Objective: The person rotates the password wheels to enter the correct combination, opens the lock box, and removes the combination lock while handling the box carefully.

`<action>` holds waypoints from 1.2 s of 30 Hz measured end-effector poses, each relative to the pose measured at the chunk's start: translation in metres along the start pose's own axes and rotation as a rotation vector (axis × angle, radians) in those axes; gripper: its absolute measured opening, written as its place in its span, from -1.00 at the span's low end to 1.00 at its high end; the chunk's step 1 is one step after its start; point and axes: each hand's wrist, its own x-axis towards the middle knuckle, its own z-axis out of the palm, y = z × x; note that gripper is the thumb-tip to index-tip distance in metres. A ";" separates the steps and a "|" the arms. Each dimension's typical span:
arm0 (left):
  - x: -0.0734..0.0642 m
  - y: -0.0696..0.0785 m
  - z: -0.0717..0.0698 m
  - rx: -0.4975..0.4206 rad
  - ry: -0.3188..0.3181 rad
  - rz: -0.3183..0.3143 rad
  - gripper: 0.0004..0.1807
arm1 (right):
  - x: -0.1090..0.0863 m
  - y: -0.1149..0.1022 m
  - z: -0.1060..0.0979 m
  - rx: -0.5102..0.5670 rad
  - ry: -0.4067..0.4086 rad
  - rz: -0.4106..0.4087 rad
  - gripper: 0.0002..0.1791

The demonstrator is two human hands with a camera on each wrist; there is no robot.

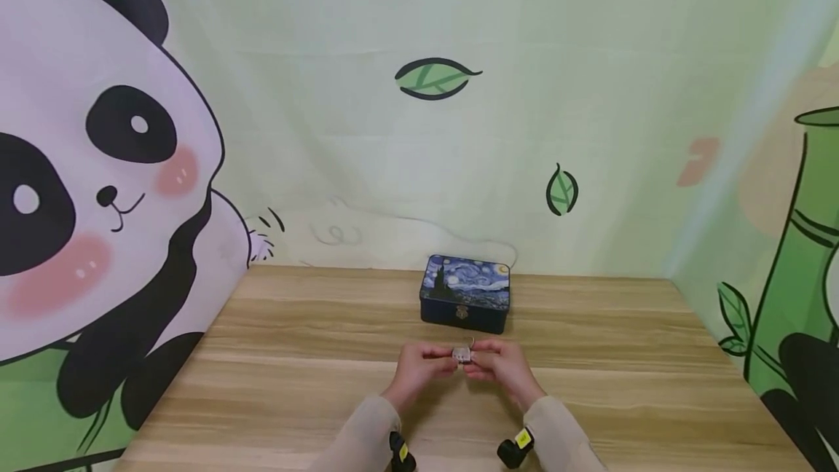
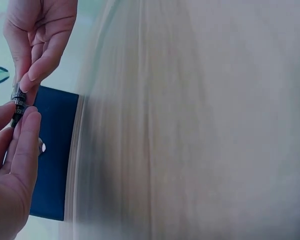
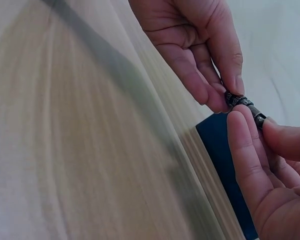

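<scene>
A small combination padlock (image 1: 462, 355) with number dials is held above the table, in front of a dark blue box (image 1: 465, 293). My left hand (image 1: 419, 368) pinches one end of it between thumb and fingers. From the other side my right hand (image 1: 503, 366) pinches the opposite end. A thin curved shackle shows at the lock's upper right in the head view. Rows of dials on the padlock (image 2: 18, 102) face the left wrist camera. The right wrist view shows the padlock (image 3: 244, 106) partly covered by fingertips.
The box has a starry-night picture on its lid and a metal clasp (image 1: 462, 311) on its front; its lid is down. It stands on a wood-grain table (image 1: 314, 319), close to the back edge. Behind hangs a green cloth (image 1: 341, 130) printed with a panda and leaves.
</scene>
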 end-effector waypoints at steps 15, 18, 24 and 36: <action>-0.027 0.005 -0.002 -0.008 -0.030 0.000 -0.79 | -0.027 -0.005 0.005 0.000 -0.069 0.006 -0.71; -0.032 0.008 -0.003 -0.005 -0.037 -0.002 -0.79 | -0.030 -0.004 0.005 -0.001 -0.075 0.015 -0.74; -0.042 0.016 -0.003 -0.004 -0.051 -0.012 -0.81 | -0.038 -0.004 0.006 -0.008 -0.089 0.024 -0.72; -0.060 0.026 -0.008 0.179 -0.104 -0.015 -0.87 | -0.057 0.000 0.010 -0.009 -0.129 0.050 -0.76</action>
